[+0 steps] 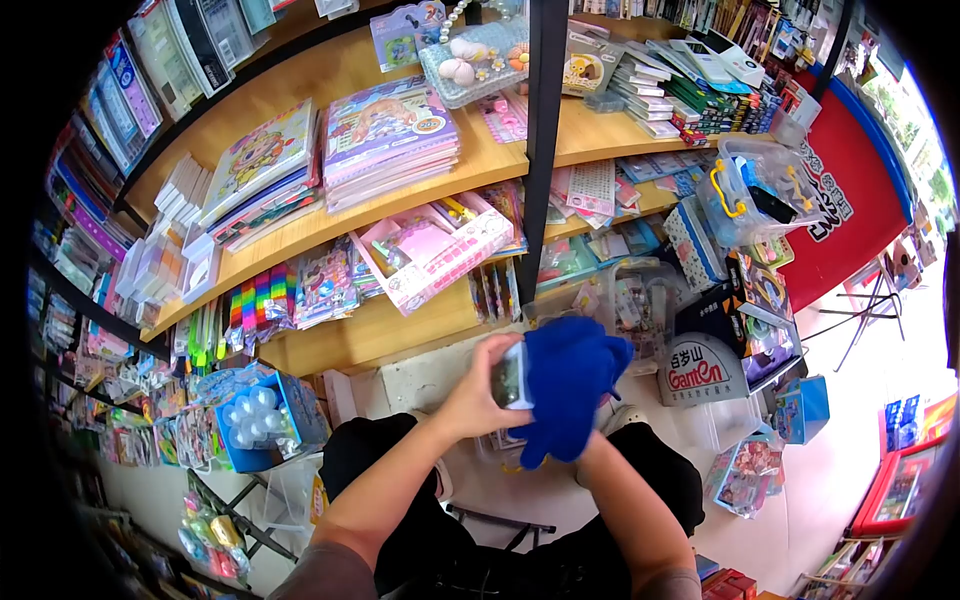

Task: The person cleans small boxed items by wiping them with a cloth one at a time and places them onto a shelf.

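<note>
My left hand (468, 398) is closed around a small box (511, 378) with a white edge and a dark greenish face. Against the box's right side lies a bunched blue cloth (570, 385) with finger-like lobes, much like a glove. My right hand is covered by the blue cloth; only the wrist (598, 462) shows below it, so its fingers are hidden. Both hands are close together above my knees, in front of the lower shelf.
Ahead stand wooden shelves (400, 335) with stacked books (390, 140) and a pink box (440, 250). To the right are clear plastic bins (640, 310) and a Ganten carton (697, 372). A blue box (265, 420) stands at left. A black metal post (543, 150) rises between shelves.
</note>
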Demonstrator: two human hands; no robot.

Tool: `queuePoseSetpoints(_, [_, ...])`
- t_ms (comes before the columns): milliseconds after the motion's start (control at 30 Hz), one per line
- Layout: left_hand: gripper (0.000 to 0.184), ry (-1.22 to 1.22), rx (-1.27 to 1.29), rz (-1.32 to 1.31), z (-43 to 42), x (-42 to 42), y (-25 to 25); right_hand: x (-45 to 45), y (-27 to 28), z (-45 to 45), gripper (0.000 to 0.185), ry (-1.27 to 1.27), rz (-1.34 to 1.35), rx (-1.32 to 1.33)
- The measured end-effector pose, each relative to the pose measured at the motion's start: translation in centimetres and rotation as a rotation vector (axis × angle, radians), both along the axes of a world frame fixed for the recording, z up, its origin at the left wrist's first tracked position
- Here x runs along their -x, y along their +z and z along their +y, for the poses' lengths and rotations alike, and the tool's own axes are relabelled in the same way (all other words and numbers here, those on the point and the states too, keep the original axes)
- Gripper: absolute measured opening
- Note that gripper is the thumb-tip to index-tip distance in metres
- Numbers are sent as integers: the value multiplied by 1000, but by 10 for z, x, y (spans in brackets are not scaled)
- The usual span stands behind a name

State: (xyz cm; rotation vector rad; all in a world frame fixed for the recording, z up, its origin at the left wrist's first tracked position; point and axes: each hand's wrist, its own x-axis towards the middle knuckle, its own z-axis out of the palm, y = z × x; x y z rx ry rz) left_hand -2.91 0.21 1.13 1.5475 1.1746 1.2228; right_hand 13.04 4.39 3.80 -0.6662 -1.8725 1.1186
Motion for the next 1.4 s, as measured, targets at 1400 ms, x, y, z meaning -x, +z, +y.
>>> queuePoseSetpoints(1400, [52,345,408,-12,3,-27,-51,19,-52,-25,14,-217,-620,-246])
